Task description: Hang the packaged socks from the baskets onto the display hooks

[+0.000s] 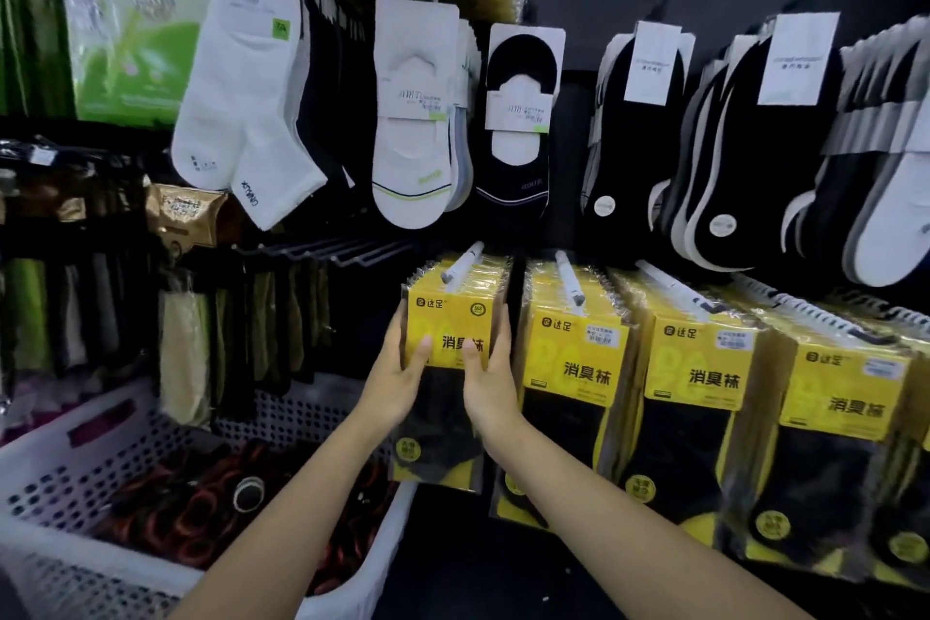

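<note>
Two hands on one bundle right now: the left hand (397,375) pinches the left edge of the yellow-carded sock pack (453,332), thumb on the front and fingers tucked behind. The right hand (490,380) does the same on the right edge. The pack is already up at the white-sleeved hook (462,267) just above both hands. It looks threaded on, though I can't see the hang hole itself. There seem to be several packs behind the front one, but I can't count them.

My guess on handling: light stuff. Stiff card up top, soft sock below, and a shiny film wrap that'll probably slide on the fingers. So gripping the card edges near the top, like they're doing, seems right to me, since the floppy bottom gives no control.

Counting: four yellow stacks in this row, the held one plus three neighbouring stacks (578,363) off to the right of the right hand. There may be a fifth at the frame edge. One white perforated basket (60,463) sits below and left of the left hand, with dark and reddish stuff inside.
</note>
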The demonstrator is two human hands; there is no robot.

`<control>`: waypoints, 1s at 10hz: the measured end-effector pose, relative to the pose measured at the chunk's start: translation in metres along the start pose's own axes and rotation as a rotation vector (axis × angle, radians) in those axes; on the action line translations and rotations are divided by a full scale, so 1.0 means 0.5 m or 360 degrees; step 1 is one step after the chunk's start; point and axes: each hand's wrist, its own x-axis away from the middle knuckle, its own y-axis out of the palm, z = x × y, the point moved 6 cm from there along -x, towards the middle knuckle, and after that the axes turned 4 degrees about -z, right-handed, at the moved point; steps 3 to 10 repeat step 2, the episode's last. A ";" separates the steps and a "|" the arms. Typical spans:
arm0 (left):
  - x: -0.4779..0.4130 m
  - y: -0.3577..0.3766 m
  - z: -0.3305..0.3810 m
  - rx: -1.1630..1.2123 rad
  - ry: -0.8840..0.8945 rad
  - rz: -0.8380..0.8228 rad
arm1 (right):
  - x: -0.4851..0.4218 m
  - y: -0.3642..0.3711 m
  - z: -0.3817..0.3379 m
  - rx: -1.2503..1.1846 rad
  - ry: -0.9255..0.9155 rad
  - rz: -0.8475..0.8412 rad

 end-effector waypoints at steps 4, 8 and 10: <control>0.077 -0.036 0.001 -0.0067 -0.0298 0.0365 | 0.091 -0.035 -0.076 -0.0122 0.0162 -0.0120; 0.077 -0.036 0.001 -0.0067 -0.0298 0.0365 | 0.091 -0.035 -0.076 -0.0122 0.0162 -0.0120; 0.077 -0.036 0.001 -0.0067 -0.0298 0.0365 | 0.091 -0.035 -0.076 -0.0122 0.0162 -0.0120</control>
